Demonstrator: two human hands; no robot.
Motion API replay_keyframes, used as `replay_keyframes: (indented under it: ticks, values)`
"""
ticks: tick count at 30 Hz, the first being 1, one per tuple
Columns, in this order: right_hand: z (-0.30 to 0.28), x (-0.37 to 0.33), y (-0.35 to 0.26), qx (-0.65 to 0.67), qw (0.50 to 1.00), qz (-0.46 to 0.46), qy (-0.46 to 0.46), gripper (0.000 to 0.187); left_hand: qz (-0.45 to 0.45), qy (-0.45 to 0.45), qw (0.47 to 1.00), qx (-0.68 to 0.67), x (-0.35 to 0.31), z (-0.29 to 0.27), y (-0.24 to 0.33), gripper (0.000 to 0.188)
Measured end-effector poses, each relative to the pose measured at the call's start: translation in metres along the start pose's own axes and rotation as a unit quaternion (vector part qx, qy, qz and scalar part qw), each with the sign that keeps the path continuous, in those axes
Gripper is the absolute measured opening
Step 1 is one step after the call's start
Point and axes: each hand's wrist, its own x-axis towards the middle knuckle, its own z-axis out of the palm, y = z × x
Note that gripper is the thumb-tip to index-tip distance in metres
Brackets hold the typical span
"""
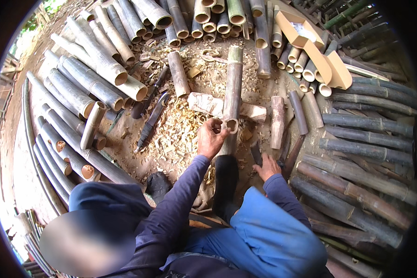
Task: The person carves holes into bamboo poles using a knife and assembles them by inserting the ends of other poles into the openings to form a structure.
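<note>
My left hand (211, 138) is closed, its fingers pinching a short bamboo ring (231, 125). That ring rests against or just over a long bamboo tube (232, 88), which runs away from me across a short log (205, 104). The tube's near end meets a black boot (225, 178) between my knees. Low to the ground on the right, my right hand (268, 167) is curled around a dark, flat-bladed tool (256, 153). Most of its handle is hidden by the fingers.
Two dark knives (152, 121) lie left among wood shavings (171, 129). Bamboo tubes (95, 83) are stacked at left and along the back. Dark poles (366, 139) lie at right, below an open cardboard box (299, 30). Short wood pieces (277, 123) lie beyond my right hand.
</note>
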Motion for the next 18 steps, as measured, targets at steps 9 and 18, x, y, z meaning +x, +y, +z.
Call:
replay_keyframes:
  ticks: [9,18]
  values:
    - [0.070,0.021,0.068,0.202,0.979,-0.010,0.021,0.032,0.169,-0.075,0.868,0.461,0.102,-0.041,-0.008,0.092]
    - [-0.042,0.024,-0.067,0.600,0.787,-0.019,-0.145,0.038,0.267,-0.259,0.923,0.094,0.050,-0.014,0.118,0.094]
